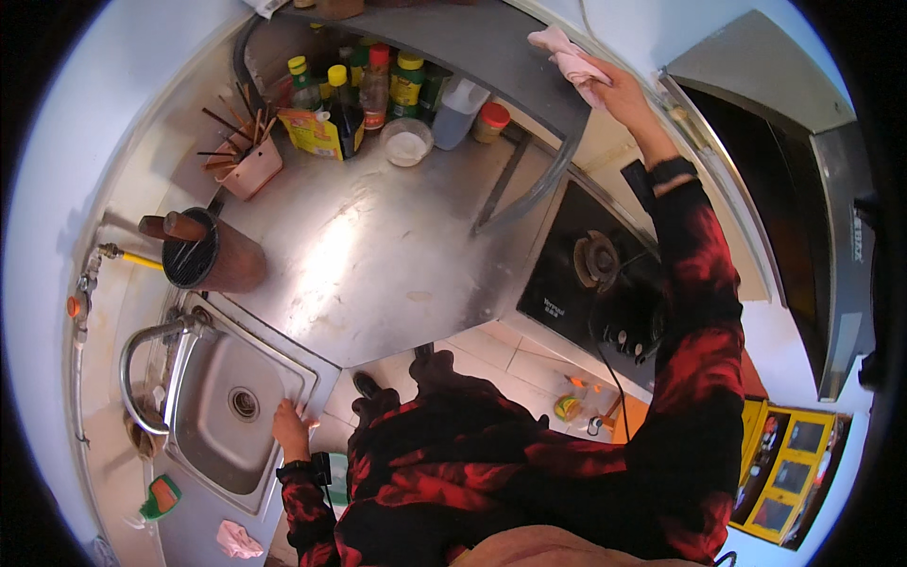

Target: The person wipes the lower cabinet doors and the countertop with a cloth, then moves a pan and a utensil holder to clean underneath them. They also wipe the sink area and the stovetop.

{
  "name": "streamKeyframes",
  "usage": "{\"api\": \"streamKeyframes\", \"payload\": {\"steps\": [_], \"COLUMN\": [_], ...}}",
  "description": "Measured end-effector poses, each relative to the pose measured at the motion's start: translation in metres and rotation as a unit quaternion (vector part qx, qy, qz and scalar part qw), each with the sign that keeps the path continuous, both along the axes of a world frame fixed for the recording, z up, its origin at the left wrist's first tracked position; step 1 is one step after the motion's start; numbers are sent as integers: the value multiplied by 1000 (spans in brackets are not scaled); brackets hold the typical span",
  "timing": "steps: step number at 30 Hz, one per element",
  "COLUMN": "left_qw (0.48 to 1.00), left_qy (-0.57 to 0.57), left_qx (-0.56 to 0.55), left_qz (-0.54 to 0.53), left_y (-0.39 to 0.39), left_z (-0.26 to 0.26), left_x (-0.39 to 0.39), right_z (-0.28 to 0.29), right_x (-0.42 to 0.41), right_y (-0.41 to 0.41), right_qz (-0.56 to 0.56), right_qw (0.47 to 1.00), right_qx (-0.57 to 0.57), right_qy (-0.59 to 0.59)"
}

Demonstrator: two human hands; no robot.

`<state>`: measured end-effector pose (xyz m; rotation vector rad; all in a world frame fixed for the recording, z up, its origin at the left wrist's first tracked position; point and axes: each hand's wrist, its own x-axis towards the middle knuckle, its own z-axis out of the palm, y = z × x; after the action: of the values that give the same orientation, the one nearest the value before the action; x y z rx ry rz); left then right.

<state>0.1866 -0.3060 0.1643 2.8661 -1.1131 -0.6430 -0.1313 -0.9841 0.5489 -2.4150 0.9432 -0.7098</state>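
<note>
My right hand [623, 92] grips a bunched pink cloth [577, 67] at the right end of a grey shelf [468, 49]. Part of the cloth hangs over that shelf's top; whether it presses on the surface I cannot tell. Down at the left, my left hand [290, 429] rests on the front rim of a stainless steel sink [212, 432], its fingers curled over the edge. A curved chrome faucet [131, 354] stands at the sink's far side. Another pink cloth [239, 540] lies crumpled on the counter beside the sink.
Sauce bottles [345, 106], a glass bowl [406, 142] and a red-lidded jar [491, 122] crowd under the shelf. A chopstick holder [251, 170] and a knife block [234, 255] stand on the steel counter [397, 241]. At right are a gas stove [567, 283] and a range hood [772, 212].
</note>
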Motion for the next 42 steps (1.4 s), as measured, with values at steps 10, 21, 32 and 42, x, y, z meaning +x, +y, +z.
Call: {"api": "streamKeyframes", "payload": {"steps": [10, 21, 32, 42], "left_qw": [999, 999, 999, 998], "left_qy": [-20, -17, -9, -13], "left_qx": [-5, -4, -23, -46], "left_qz": [-29, -31, -40, -49], "left_y": [9, 3, 4, 8], "left_z": [-17, -2, 0, -6], "left_x": [6, 4, 4, 3], "right_z": [-7, -49, -145, -257], "right_x": [-35, -31, 3, -5], "right_y": [71, 92, 251, 311], "right_qz": [73, -16, -10, -11], "right_qw": [991, 981, 933, 999], "right_qx": [108, -193, -270, 38], "right_qy": [-21, 9, 237, 13]}}
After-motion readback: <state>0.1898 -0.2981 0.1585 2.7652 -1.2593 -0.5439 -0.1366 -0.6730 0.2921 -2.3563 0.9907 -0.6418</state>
